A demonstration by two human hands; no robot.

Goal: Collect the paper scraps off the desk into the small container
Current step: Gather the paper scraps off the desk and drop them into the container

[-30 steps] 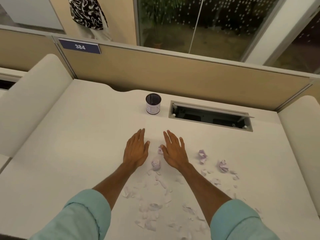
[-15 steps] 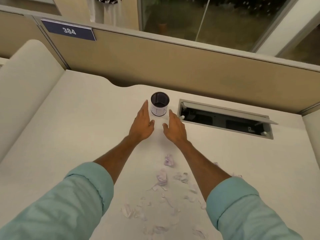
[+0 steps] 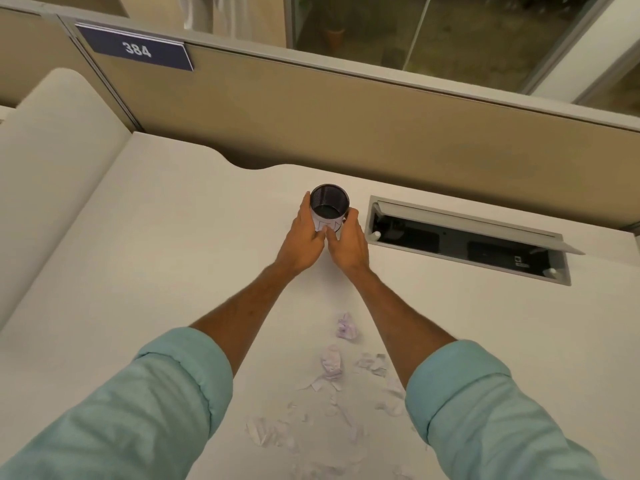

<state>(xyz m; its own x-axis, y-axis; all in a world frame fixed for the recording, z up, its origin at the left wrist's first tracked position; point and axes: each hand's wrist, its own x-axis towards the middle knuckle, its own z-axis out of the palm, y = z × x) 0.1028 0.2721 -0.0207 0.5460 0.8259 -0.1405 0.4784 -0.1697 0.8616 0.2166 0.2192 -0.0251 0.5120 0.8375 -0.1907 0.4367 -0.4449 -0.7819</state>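
Small container (image 3: 329, 211), a dark mesh cup with a paper band round its lower half, sitting upright at the far middle of the worktop (image 3: 145, 258), just left of the open cable hatch (image 3: 464, 237), cupped by left hand (image 3: 304, 242) and right hand (image 3: 348, 245) with fingers (image 3: 306, 206) curled against its sides. Probably light, stiff and tippy, so best gripped low on the band rather than the rim. Paper scraps (image 3: 332, 372) well nearer than the container, between the forearms; flimsy, likely needing pinching or sweeping.
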